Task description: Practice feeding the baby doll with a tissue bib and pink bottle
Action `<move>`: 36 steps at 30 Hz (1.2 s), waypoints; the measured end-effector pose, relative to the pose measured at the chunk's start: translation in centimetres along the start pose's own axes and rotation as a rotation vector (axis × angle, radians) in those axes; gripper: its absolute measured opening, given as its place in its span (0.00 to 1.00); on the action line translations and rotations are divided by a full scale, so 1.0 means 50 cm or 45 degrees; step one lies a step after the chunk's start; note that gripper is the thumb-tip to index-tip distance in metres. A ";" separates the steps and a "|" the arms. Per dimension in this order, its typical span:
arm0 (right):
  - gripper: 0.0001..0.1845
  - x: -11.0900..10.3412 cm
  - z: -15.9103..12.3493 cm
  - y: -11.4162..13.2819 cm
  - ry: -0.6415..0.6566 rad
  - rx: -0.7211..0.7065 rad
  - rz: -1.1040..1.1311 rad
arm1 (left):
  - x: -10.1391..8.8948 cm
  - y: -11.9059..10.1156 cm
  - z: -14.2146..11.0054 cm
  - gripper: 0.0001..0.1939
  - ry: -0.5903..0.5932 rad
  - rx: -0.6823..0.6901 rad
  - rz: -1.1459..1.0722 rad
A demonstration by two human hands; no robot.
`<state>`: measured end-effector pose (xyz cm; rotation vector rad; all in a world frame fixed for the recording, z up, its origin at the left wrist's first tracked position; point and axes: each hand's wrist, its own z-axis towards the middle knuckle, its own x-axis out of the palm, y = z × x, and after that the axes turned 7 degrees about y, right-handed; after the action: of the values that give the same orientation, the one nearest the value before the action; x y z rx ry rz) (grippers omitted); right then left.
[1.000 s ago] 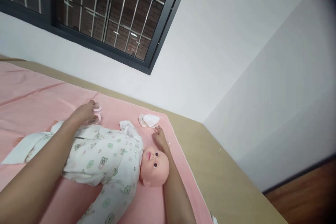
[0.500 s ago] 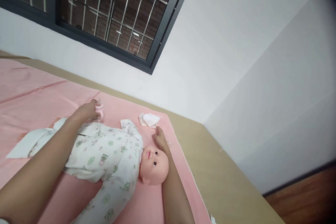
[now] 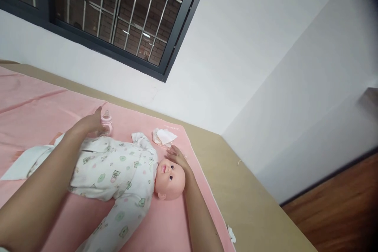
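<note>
A baby doll (image 3: 121, 169) in white pyjamas with a green animal print lies face up, its bald head (image 3: 171, 181) toward the right. Beyond its body, a pink baby bottle (image 3: 106, 122) stands upright with a clear teat cover. My left hand (image 3: 91, 121) is right beside the bottle, fingers spread, reaching over the doll's legs. On the far side of the doll's head is my right hand (image 3: 177, 156), its fingers loosely apart and nothing in them. Just past those fingers lies a crumpled white tissue or wipe (image 3: 164, 136).
Everything rests on a pink blanket (image 3: 165, 228) spread over a beige surface (image 3: 233, 189). A white wall with a barred, dark-framed window (image 3: 118, 12) rises behind. A small white item (image 3: 232, 234) sits at the blanket's right edge.
My left hand's fingers have come off the top of the bottle and spread. My right hand has drawn back from the tissue, closer to the doll's head. The view has shifted slightly.
</note>
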<state>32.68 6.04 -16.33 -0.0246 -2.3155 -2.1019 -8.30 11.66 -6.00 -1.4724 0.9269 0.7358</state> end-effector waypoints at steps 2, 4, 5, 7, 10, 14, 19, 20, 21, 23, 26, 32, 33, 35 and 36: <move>0.48 -0.005 -0.022 0.001 0.012 0.021 0.019 | -0.016 -0.011 -0.017 0.55 0.071 -0.050 -0.030; 0.47 -0.007 -0.044 0.002 0.011 0.027 0.028 | -0.030 -0.017 -0.029 0.56 0.087 -0.079 -0.040; 0.46 -0.007 -0.054 0.003 0.003 0.037 0.039 | -0.036 -0.017 -0.032 0.57 0.079 -0.081 -0.038; 0.45 -0.003 -0.076 0.007 -0.025 0.075 0.069 | -0.047 -0.015 -0.038 0.58 0.052 -0.081 -0.039; 0.44 0.006 -0.106 0.019 -0.056 0.110 0.113 | -0.061 -0.015 -0.047 0.57 -0.041 -0.054 -0.046; 0.35 0.009 -0.127 0.027 -0.076 0.037 0.176 | -0.072 -0.031 -0.066 0.54 -0.175 -0.004 -0.002; 0.25 -0.005 -0.125 0.016 -0.071 -0.098 0.283 | -0.070 -0.066 -0.091 0.44 -0.283 0.156 0.039; 0.24 -0.007 -0.125 0.015 -0.069 -0.114 0.299 | -0.068 -0.072 -0.096 0.43 -0.296 0.182 0.042; 0.24 -0.008 -0.126 0.016 -0.073 -0.124 0.316 | -0.067 -0.078 -0.100 0.41 -0.307 0.200 0.045; 0.23 -0.007 -0.129 0.020 -0.093 -0.141 0.344 | -0.065 -0.087 -0.108 0.40 -0.325 0.225 0.054; 0.23 -0.002 -0.133 0.026 -0.131 -0.146 0.353 | -0.064 -0.088 -0.114 0.38 -0.372 0.268 0.064; 0.22 0.009 -0.131 0.013 -0.109 -0.140 0.305 | -0.069 -0.064 -0.104 0.35 -0.443 0.279 -0.036; 0.22 0.011 -0.130 0.010 -0.108 -0.134 0.295 | -0.070 -0.059 -0.100 0.35 -0.422 0.245 -0.056; 0.21 0.013 -0.129 0.005 -0.121 -0.127 0.282 | -0.068 -0.047 -0.088 0.35 -0.366 0.178 -0.089; 0.21 0.014 -0.128 0.003 -0.129 -0.129 0.275 | -0.065 -0.039 -0.079 0.35 -0.332 0.137 -0.100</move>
<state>31.98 -0.33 -15.55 -0.3730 -2.1417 -2.1506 -8.45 8.16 -1.78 -1.2761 0.6953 0.7861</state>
